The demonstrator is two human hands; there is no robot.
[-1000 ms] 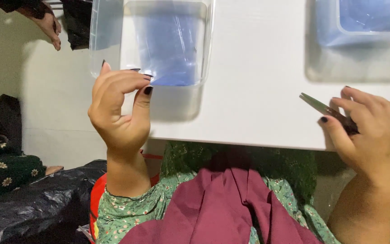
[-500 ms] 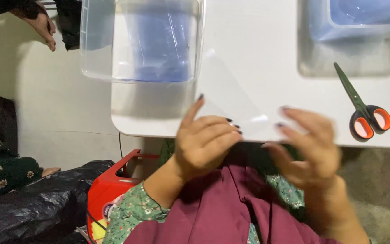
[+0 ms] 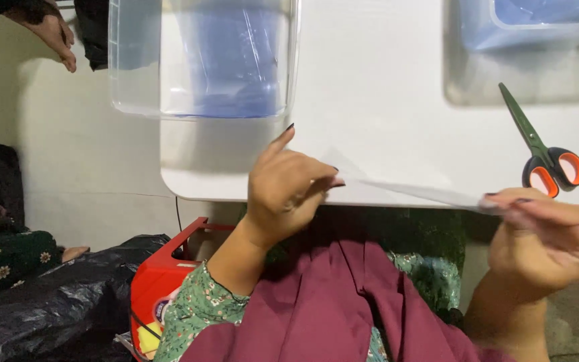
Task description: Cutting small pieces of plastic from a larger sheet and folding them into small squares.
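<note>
Both hands have drawn apart since half a second ago: left hand (image 3: 286,184) and right hand (image 3: 544,234) pinch a clear sheet (image 3: 410,190) stretched left-to-right, low centre, scissors (image 3: 544,157) resting nearer the right.

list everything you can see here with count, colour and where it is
clear sheet: 1, see-through, stretched between both hands at the table's near edge
scissors: 1, dark blades, orange handles, on the table at right
table: 1, white
clear bin: 1, blue material inside, table's left end
blue bin: 1, top right
red crate: 1, on the floor at left
black bag: 1, bottom left
another person's hand: 1, top left
left hand: pinches the sheet
right hand: pinches the sheet's other end
</note>
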